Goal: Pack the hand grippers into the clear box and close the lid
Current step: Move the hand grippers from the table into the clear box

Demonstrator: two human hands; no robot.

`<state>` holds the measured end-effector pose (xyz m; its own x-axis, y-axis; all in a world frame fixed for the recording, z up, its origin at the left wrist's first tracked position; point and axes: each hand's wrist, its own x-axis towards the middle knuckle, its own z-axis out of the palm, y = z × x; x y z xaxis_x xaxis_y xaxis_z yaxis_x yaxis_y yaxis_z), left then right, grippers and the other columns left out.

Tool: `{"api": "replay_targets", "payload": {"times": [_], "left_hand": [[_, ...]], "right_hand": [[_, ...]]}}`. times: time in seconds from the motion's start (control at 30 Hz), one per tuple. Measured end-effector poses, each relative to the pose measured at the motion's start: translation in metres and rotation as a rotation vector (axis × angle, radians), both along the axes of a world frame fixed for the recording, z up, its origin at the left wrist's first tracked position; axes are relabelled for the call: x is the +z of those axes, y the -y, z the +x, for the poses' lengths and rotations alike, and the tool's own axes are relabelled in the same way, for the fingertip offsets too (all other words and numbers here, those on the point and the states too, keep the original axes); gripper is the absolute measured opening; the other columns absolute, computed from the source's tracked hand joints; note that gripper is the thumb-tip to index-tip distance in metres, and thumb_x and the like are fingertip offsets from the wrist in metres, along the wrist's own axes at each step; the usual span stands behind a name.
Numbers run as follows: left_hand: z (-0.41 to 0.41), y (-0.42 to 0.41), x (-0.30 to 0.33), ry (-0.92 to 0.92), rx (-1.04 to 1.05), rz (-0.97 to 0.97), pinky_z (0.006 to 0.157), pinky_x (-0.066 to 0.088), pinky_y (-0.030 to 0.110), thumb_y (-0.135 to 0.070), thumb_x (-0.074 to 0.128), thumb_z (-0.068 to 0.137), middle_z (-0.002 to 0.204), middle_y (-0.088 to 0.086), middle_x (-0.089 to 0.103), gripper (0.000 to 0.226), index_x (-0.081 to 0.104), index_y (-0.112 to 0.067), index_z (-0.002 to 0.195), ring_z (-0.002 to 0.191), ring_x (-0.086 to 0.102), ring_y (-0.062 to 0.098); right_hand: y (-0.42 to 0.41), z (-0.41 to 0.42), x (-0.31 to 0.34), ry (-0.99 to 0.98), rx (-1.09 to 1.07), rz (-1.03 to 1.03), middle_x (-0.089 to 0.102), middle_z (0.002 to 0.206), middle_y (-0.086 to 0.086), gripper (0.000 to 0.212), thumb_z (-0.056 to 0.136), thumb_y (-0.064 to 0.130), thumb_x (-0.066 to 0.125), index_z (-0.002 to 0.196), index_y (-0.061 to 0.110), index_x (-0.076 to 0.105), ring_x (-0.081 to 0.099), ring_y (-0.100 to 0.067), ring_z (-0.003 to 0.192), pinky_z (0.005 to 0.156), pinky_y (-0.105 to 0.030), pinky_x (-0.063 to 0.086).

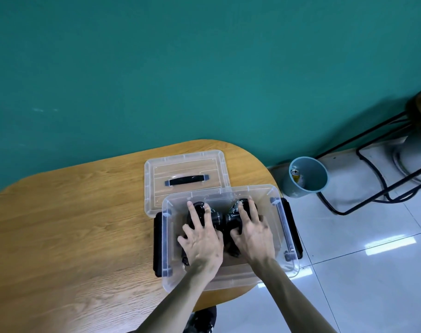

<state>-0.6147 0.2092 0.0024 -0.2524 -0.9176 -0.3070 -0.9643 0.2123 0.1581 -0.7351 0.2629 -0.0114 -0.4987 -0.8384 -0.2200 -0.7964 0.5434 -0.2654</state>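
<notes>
Hand grippers [220,218] inside clear box [250,277]; left hand [202,239], right hand [251,233] pressing, fingers spread. Seat flat below rim; lid [184,174] waits behind box.

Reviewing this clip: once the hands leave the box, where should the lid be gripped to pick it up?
Grip the lid by its black handle, coming from above: the lid lies flat on the table behind the box, handle facing up and unobstructed.
</notes>
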Motion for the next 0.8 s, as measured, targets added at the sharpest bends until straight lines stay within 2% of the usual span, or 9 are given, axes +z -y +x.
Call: {"api": "replay_targets", "payload": {"times": [0.13, 0.4, 0.47, 0.6, 0.7, 0.8], "left_hand": [[-0.001, 0.001, 0.000, 0.005, 0.004, 0.013, 0.073, 0.031, 0.039, -0.038, 0.048, 0.096, 0.163, 0.011, -0.027, 0.072, 0.009, -0.034, 0.156, 0.101, 0.043, 0.027], [0.002, 0.003, -0.006, -0.063, 0.000, 0.009, 0.067, 0.031, 0.039, -0.031, 0.055, 0.089, 0.165, 0.017, -0.017, 0.075, 0.021, -0.030, 0.156, 0.096, 0.045, 0.029], [0.004, 0.005, -0.004, -0.072, -0.012, 0.011, 0.068, 0.032, 0.039, -0.030, 0.055, 0.089, 0.165, 0.017, -0.015, 0.075, 0.022, -0.029, 0.156, 0.096, 0.046, 0.030], [0.006, 0.005, -0.003, -0.062, -0.041, 0.017, 0.070, 0.030, 0.039, -0.036, 0.049, 0.093, 0.163, 0.019, -0.020, 0.075, 0.013, -0.028, 0.158, 0.100, 0.045, 0.029], [0.005, 0.005, -0.001, -0.046, -0.049, 0.001, 0.074, 0.036, 0.038, -0.042, 0.043, 0.096, 0.162, 0.019, -0.023, 0.073, 0.009, -0.027, 0.159, 0.106, 0.047, 0.028], [0.004, 0.005, 0.005, -0.035, -0.072, 0.010, 0.086, 0.040, 0.040, -0.048, 0.030, 0.101, 0.162, 0.016, -0.027, 0.068, 0.003, -0.028, 0.160, 0.122, 0.044, 0.030]], "right_hand": [[0.003, 0.001, 0.001, 0.001, -0.008, 0.012, 0.029, 0.162, -0.008, 0.074, 0.074, 0.024, 0.064, 0.146, 0.019, 0.045, 0.063, -0.040, 0.090, 0.071, -0.041, 0.055], [0.001, 0.006, 0.002, -0.020, 0.016, -0.006, 0.032, 0.161, -0.011, 0.078, 0.074, 0.026, 0.070, 0.146, 0.015, 0.041, 0.063, -0.038, 0.084, 0.062, -0.040, 0.057], [0.000, 0.008, 0.002, -0.062, 0.041, 0.008, 0.027, 0.162, -0.011, 0.077, 0.080, 0.034, 0.064, 0.149, 0.014, 0.037, 0.063, -0.039, 0.088, 0.065, -0.041, 0.058], [-0.001, 0.012, 0.001, -0.130, 0.062, 0.064, 0.022, 0.163, -0.018, 0.076, 0.088, 0.046, 0.037, 0.152, 0.006, 0.030, 0.060, -0.044, 0.096, 0.077, -0.048, 0.056], [0.002, 0.011, 0.002, -0.137, 0.066, 0.058, 0.018, 0.164, -0.018, 0.074, 0.091, 0.046, 0.033, 0.153, 0.007, 0.030, 0.058, -0.044, 0.104, 0.082, -0.050, 0.054], [0.007, 0.005, 0.006, -0.097, 0.085, 0.080, 0.021, 0.164, -0.017, 0.071, 0.093, 0.047, 0.033, 0.153, 0.009, 0.033, 0.055, -0.045, 0.117, 0.089, -0.053, 0.052]]}}
